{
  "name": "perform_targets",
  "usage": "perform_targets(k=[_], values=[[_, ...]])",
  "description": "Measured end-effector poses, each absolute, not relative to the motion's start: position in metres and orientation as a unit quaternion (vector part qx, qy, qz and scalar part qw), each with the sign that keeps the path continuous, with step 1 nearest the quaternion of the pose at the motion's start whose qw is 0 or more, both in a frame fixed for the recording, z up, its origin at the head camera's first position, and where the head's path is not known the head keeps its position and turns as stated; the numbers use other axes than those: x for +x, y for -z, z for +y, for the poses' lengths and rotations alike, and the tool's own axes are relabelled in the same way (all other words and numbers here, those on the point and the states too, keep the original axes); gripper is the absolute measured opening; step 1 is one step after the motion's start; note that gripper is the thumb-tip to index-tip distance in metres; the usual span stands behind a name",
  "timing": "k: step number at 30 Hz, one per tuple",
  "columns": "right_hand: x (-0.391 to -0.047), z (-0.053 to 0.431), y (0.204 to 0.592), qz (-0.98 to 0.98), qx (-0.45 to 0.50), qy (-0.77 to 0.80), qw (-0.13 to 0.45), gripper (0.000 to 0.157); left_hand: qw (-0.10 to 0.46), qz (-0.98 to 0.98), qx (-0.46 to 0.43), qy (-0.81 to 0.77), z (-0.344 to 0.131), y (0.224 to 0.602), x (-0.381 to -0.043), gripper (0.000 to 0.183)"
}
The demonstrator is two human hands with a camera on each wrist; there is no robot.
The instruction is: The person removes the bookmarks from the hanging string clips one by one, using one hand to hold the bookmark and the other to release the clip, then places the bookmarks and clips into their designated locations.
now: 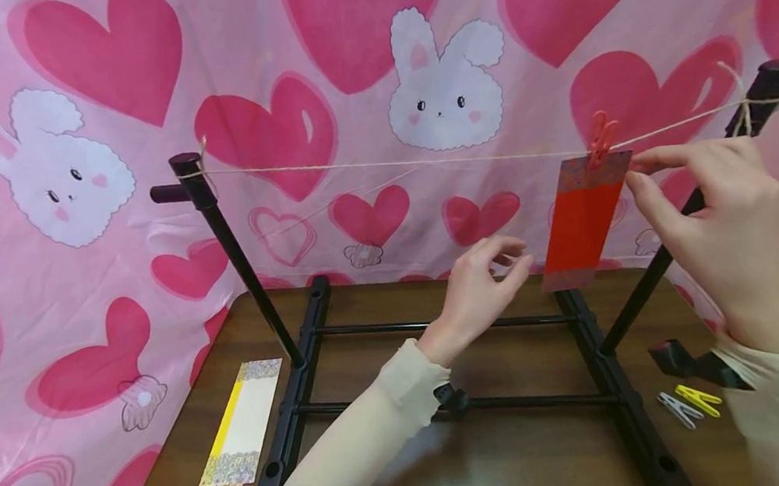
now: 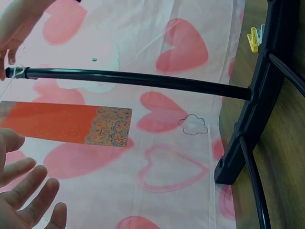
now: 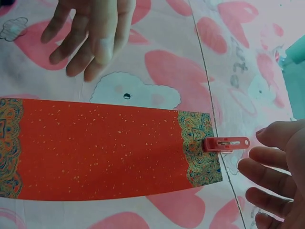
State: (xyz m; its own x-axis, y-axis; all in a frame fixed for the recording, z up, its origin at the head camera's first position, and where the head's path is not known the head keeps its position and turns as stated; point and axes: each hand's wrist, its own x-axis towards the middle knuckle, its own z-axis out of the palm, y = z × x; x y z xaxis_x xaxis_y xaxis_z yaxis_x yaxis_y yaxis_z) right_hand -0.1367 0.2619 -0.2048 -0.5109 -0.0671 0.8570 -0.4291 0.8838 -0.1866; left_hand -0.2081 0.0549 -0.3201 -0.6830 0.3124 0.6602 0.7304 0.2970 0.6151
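A red paper card [image 1: 583, 220] with patterned ends hangs from a string [image 1: 382, 165], held there by a red clothespin [image 1: 603, 140]. My right hand [image 1: 728, 218] is just right of the card's top, and in the right wrist view its fingers [image 3: 269, 179] are loosely bent, apart from the clothespin [image 3: 226, 143]. To the left of the card's lower half is my left hand [image 1: 481, 285]. Its fingers [image 2: 35, 205] are spread in the left wrist view and hold nothing.
A black frame [image 1: 312, 321] stands on the brown table [image 1: 523, 457], the string tied between its two posts. Left of it lies a cream and yellow card [image 1: 243, 423]. A grey clothespin [image 1: 680, 410] and a yellow clothespin [image 1: 699, 399] lie at right. Behind hangs a pink heart-patterned cloth [image 1: 237, 46].
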Motion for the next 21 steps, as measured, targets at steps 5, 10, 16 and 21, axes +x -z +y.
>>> perform_targets(k=[5,10,16,21], values=[[-0.143,0.257,0.201,-0.839,0.154,-0.197,0.484,0.032,0.209,-0.779,-0.337,0.485,0.06,0.321,-0.211,0.024],[-0.149,0.255,0.194,-0.832,0.158,-0.2,0.493,0.035,0.204,-0.78,-0.34,0.484,0.064,0.318,-0.212,0.024],[-0.155,0.256,0.187,-0.838,0.178,-0.177,0.484,0.042,0.195,-0.778,-0.34,0.49,0.071,0.316,-0.213,0.025],[-0.16,0.257,0.185,-0.844,0.192,-0.173,0.47,0.043,0.181,-0.782,-0.34,0.49,0.076,0.318,-0.213,0.027]])
